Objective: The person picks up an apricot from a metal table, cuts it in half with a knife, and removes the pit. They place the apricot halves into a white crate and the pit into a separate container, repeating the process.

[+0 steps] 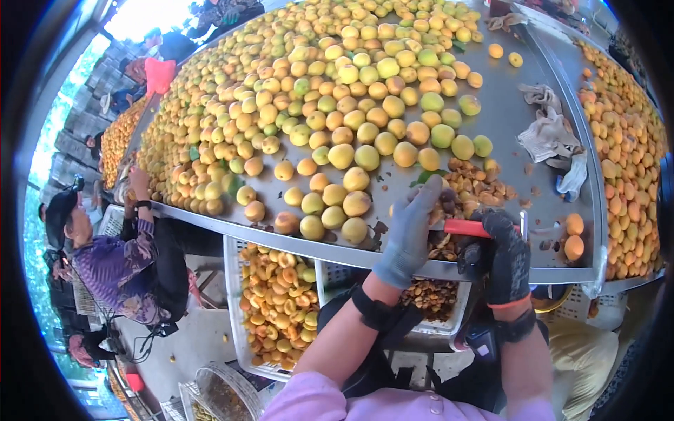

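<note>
My left hand [409, 235], in a grey glove, is raised over the table's front edge with its fingers closed. What sits between the fingertips, if anything, is hidden. Close beside it, my right hand [507, 252] in a dark, stained glove grips a tool with a red handle [465, 228]; its working end is hard to make out. Just beyond both hands lies a wet brown heap of apricot pits and scraps [479, 188]. Many whole yellow-orange apricots [357, 203] cover the metal table [484, 112] to the left and ahead.
Below the edge stand a white crate of halved apricots [277, 302] and a crate of brown pits [437, 298]. Crumpled cloth gloves [551, 133] lie at right, near two apricots [574, 235]. Another apricot-covered table [621, 161] adjoins. A person in purple [119, 266] sits at left.
</note>
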{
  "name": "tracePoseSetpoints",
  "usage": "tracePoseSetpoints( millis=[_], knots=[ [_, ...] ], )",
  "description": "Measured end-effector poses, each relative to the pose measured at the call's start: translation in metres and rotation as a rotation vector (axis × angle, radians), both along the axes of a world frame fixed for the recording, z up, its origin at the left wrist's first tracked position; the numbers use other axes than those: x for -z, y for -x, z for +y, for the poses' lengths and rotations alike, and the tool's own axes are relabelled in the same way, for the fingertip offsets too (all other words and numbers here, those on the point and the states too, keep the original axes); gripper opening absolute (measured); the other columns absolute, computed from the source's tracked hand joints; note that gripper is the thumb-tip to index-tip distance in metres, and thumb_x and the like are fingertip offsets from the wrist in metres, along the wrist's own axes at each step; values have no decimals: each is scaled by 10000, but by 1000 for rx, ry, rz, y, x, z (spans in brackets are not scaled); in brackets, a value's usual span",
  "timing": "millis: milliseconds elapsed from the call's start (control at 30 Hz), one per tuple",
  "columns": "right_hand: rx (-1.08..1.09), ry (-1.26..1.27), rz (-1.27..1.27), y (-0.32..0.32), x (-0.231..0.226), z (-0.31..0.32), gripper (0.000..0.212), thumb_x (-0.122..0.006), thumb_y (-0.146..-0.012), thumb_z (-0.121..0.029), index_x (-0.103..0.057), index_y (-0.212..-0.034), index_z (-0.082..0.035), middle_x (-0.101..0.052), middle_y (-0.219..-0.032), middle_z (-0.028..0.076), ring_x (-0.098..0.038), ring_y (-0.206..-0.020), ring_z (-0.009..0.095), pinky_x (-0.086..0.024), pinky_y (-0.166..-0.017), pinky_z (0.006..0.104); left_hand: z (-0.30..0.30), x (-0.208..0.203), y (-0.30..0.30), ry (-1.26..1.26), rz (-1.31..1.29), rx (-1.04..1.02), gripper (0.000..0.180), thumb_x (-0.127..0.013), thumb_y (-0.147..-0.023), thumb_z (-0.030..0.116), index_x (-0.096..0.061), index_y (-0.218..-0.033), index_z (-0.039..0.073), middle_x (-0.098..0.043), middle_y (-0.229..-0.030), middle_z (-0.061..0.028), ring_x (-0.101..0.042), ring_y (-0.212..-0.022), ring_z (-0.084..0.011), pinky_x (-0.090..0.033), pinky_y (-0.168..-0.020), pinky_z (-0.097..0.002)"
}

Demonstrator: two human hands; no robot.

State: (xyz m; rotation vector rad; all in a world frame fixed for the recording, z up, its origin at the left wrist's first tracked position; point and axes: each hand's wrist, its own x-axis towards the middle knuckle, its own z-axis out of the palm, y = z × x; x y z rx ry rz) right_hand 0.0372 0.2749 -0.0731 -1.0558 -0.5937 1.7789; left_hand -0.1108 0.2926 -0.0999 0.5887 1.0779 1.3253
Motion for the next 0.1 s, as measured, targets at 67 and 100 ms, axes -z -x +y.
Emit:
tracePoseSetpoints(
  millis=[67,100],
  knots=[
    [-9,26,60,5,6,4,271,-612,-832,-240,-547,-962,-10,-618,-738,140,-606,-520,208,-501,-447,307,-3,0,3,-143,262,-24,287,-523,-901,340,-613,-899,67,-654,-814,-99,-618,-633,-251,-473,-522,-322],
    [-6,51,108,9,9,5,305,-620,-828,-282,-550,-963,-17,-626,-764,150,-611,-530,224,-511,-454,334,-6,5,5,-290,509,-38,308,-515,-901,371,-622,-918,82,-675,-848,-123,-647,-682,-274,-478,-536,-329]
  ],
)
